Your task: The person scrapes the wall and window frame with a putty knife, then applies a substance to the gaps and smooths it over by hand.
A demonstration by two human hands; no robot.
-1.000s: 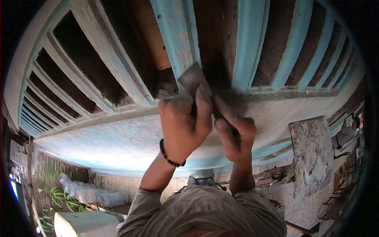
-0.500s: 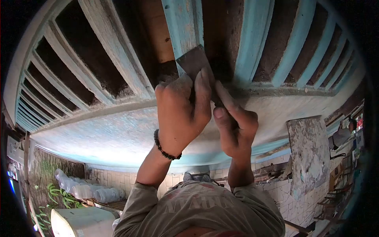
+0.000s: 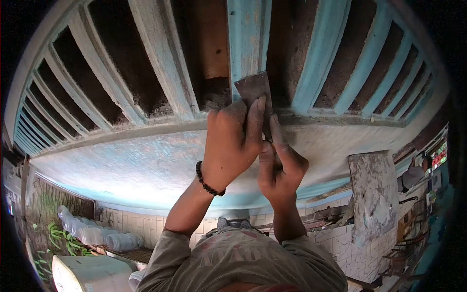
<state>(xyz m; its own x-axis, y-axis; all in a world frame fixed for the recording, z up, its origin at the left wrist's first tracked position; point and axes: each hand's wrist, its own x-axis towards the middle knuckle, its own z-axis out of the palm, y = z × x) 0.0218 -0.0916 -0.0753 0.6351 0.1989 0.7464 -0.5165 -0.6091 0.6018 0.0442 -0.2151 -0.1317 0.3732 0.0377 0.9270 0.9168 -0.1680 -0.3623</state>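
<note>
A flat, dark scraper blade [image 3: 254, 87] lies with its far edge against a blue-painted slat [image 3: 249, 39], near that slat's lower end. Wrapped round the blade's left side is my left hand [image 3: 228, 129], wearing a dark beaded bracelet, its fingers pressed on the flat face. My right hand [image 3: 282, 168] grips the near end of the scraper between thumb and fingers. The handle end is mostly hidden by my fingers. Worn, patchy paint shows on the slat. Just below my hands runs a ledge [image 3: 160, 127] above a pale, scraped wall [image 3: 146, 155].
More slats [image 3: 321, 58] with dark gaps stretch to both sides. A weathered board [image 3: 373, 199] leans at the right. Clear plastic containers [image 3: 124, 240] and a large pale tub [image 3: 92, 275] stand at lower left. Tiled floor [image 3: 335, 243] lies below.
The slats and wall have shifted slightly in view. The scraper and both hands appear a little lower and the blade is turned more upright along the slat.
</note>
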